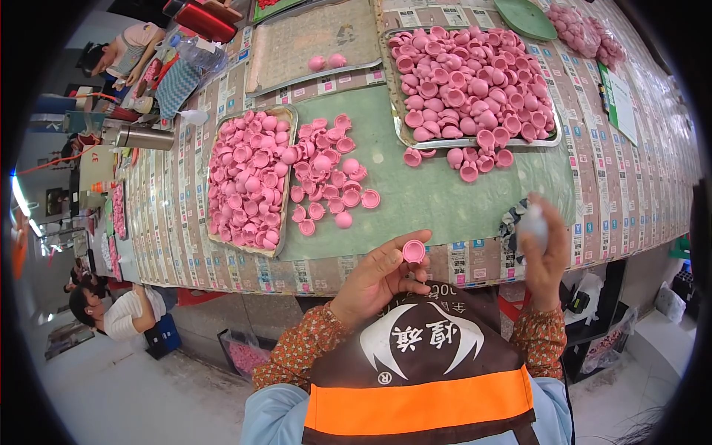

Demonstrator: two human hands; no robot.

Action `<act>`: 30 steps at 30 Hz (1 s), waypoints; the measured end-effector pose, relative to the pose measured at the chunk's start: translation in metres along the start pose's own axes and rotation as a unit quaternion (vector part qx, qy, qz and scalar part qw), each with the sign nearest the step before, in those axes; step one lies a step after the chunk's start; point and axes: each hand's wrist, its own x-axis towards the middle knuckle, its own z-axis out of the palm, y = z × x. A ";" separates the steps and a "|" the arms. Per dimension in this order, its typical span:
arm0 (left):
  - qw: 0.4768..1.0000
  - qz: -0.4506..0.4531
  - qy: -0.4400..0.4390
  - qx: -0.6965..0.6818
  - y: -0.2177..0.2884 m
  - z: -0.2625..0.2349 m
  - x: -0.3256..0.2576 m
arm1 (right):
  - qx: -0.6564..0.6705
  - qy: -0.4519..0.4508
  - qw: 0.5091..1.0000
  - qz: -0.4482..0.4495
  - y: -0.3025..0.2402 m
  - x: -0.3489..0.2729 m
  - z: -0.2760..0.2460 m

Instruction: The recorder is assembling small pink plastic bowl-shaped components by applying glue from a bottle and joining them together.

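Between the thumb and fingers of my left hand [374, 276] is a small pink hollow half-shell [414, 251], its open side up, just past the table's near edge. To the right, my right hand [547, 259] is wrapped around a whitish squeeze bottle [532, 228]; both are slightly blurred. A crumpled dark cloth [510, 224] lies beside the bottle, partly hidden by it. Loose pink shells [330, 178] are spread on the green mat [415, 185], next to a tray [283, 211] heaped with more of them. Another heaped tray [512, 143] stands farther right, with several shells spilled at its front.
At the back, a shallow tray [297, 44] holds two pink pieces [326, 61]. A steel tumbler [144, 137], a red flask [200, 20] and a checked cloth [178, 87] stand or lie left. A green clipboard [619, 104] lies right. Two people sit at the left.
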 end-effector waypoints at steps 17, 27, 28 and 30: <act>0.997 -0.030 0.025 0.065 0.005 0.008 -0.002 | 0.020 -0.224 0.961 -0.163 -0.044 0.002 0.036; 0.997 -0.042 0.029 0.055 0.002 0.008 -0.002 | 0.036 -0.218 0.963 -0.156 -0.043 0.000 0.038; 0.997 -0.042 0.027 0.058 0.002 0.008 -0.002 | 0.038 -0.221 0.963 -0.150 -0.044 0.000 0.037; 0.997 -0.043 0.028 0.057 0.002 0.008 -0.002 | 0.036 -0.224 0.962 -0.151 -0.043 0.000 0.036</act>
